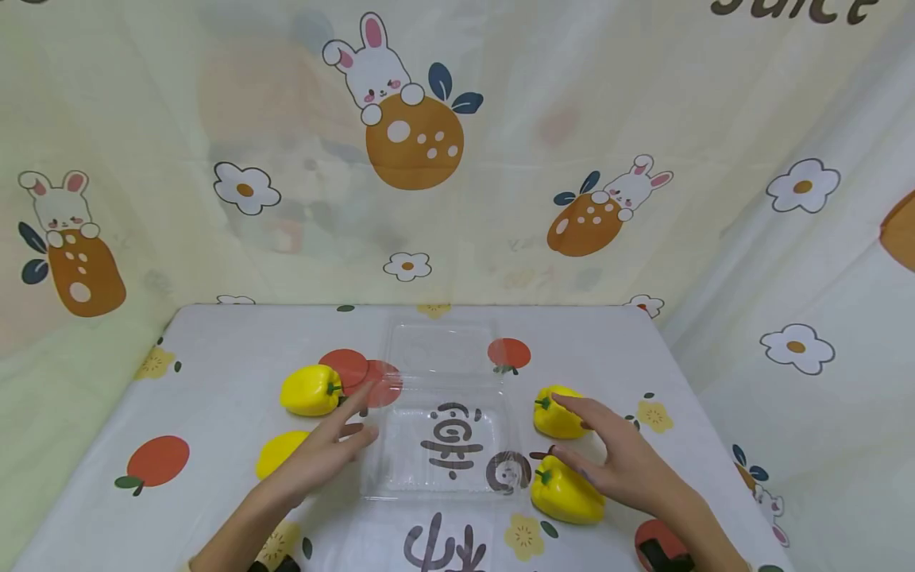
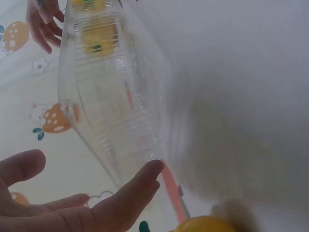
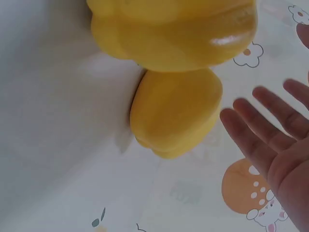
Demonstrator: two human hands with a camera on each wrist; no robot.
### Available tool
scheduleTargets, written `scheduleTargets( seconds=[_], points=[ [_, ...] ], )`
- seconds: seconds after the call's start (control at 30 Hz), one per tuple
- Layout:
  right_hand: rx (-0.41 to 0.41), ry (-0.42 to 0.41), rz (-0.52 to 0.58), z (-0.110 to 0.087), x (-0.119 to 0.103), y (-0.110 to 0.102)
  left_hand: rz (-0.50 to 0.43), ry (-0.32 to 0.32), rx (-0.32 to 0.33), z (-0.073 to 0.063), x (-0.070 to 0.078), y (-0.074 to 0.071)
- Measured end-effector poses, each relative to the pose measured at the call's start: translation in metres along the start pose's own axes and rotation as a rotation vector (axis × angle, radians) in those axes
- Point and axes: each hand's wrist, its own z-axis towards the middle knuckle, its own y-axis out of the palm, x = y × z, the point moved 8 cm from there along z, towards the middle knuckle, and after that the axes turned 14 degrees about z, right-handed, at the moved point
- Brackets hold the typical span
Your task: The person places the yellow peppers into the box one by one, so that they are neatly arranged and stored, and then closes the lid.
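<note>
Lane in at 6 o'clock, crowding at 3 and 9
Clock centred on the clear container point(image 1: 400, 457): tablecloth point(image 1: 379, 544) leaves a way in from 6; the lid point(image 1: 439, 347) spans 12. The far right pepper point(image 1: 556, 425), near right pepper point(image 1: 568, 496) and right hand point(image 1: 625, 457) obstruct 3; left hand point(image 1: 322, 461) and near left pepper point(image 1: 275, 453) obstruct 9.

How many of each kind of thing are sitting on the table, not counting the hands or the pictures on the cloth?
Yellow peppers: 4
Clear plastic box: 1
Total: 5
</note>
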Motion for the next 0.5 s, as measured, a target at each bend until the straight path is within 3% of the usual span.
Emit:
scheduleTargets(
  seconds=[0.17, 0.5],
  points=[
    [-0.024, -0.038, 0.059, -0.002, -0.004, -0.002, -0.068, -0.04, 0.01, 0.004, -0.006, 0.004],
    [-0.101, 0.004, 0.18, -0.006, 0.005, 0.002, -0.124, -0.098, 0.047, 0.014, -0.017, 0.006]
  ],
)
